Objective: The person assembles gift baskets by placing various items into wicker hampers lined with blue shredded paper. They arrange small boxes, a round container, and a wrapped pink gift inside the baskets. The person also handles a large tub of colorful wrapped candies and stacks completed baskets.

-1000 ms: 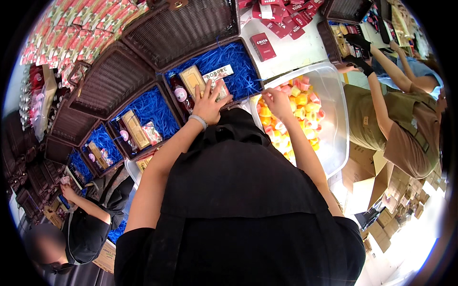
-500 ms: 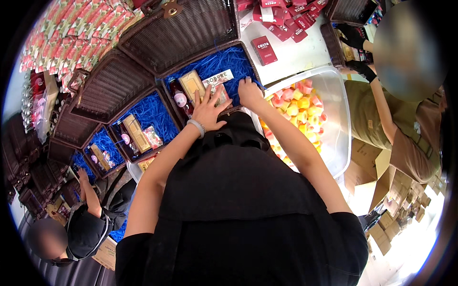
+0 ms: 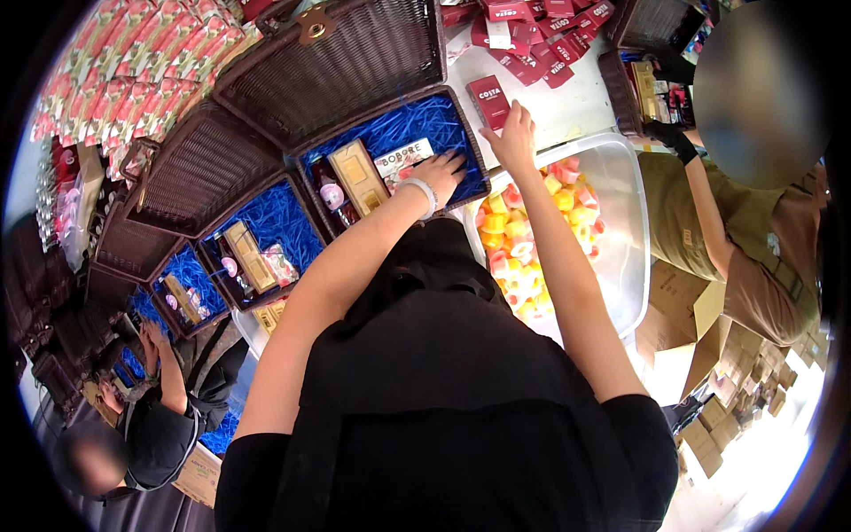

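Observation:
A dark brown wicker basket (image 3: 381,108) stands with its lid raised in front of me, lined with blue shredded paper (image 3: 434,117). Inside lie a bottle with a pink round label (image 3: 332,195), a gold box (image 3: 358,177) and a white printed box (image 3: 402,156). My left hand (image 3: 439,180) rests in the basket's right part, fingers spread over the paper and partly covering a pink-patterned packet. Beyond the basket's right side, my right hand (image 3: 512,142) is held with fingers apart and nothing in it. Its fingertips are beside a dark red small box (image 3: 488,100); contact is unclear.
A clear plastic tub (image 3: 640,239) of pink and yellow wrapped pieces stands at my right. Dark red boxes (image 3: 554,40) are heaped at the back. More filled baskets (image 3: 257,232) line the left. Co-workers are at both sides; an open carton (image 3: 683,301) stands at right.
My left hand has slid right, off the gold box and packet, onto the blue paper. My right hand has left the basket's right edge and reached up toward the dark red box.

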The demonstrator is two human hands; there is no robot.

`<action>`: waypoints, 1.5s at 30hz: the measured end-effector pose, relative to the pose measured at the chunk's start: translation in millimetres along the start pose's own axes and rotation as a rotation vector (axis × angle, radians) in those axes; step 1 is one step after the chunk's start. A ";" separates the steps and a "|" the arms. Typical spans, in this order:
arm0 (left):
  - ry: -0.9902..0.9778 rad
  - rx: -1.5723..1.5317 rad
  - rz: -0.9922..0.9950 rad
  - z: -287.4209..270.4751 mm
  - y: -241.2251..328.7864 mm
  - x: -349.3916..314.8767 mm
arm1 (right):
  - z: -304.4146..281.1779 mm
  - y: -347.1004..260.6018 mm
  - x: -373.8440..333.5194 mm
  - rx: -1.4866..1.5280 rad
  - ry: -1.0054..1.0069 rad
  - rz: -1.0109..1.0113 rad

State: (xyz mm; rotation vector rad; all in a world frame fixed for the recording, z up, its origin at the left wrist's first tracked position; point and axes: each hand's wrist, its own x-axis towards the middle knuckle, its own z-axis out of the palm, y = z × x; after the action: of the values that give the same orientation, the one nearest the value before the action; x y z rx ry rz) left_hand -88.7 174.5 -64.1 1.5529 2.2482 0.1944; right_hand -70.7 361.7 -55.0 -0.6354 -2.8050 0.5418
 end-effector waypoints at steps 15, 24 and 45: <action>0.422 -1.132 -0.852 -51.3 -36.8 -64.5 | -76.2 -60.0 3.3 0.517 -0.047 -0.361; 0.579 -1.912 -0.705 -53.9 -49.9 -60.5 | -23.8 -84.7 8.1 0.505 -0.280 -0.545; 0.278 -1.373 -1.093 -23.5 -99.5 1.1 | -38.1 -81.2 -41.6 -0.269 -1.125 -0.318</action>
State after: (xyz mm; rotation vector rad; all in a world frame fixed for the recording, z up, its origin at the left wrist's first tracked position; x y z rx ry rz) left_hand -184.6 140.9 -76.1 -0.4109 1.9144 1.2634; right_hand -53.3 286.4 6.6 0.2121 -3.9524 0.5689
